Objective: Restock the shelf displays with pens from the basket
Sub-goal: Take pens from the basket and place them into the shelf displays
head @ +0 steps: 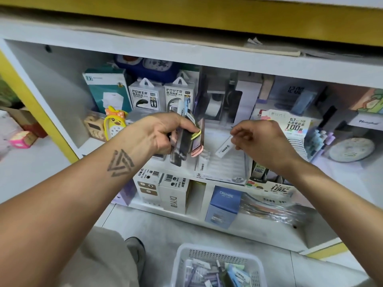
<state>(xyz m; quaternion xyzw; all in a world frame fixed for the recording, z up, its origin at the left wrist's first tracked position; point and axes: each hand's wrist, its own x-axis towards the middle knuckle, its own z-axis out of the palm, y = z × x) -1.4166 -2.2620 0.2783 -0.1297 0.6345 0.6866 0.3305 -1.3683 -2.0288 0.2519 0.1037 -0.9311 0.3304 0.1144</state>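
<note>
1. Right hand (263, 141) pinches a slim white boxed pen (223, 149) at its upper end; long axis slants, lower end down-left, over the clear tiered display tray (223, 162).
2. Left hand (163, 133) curls round a bundle of pen packs (186, 139), roughly upright, bound by a yellow-green rubber band; pale tips stick out on top.
3. Tray rows mostly open; boxes flank it closely; shelf edge (207, 56) overhead.
4. White perforated plastic basket (217, 264) on floor below, holding small packs.
</note>
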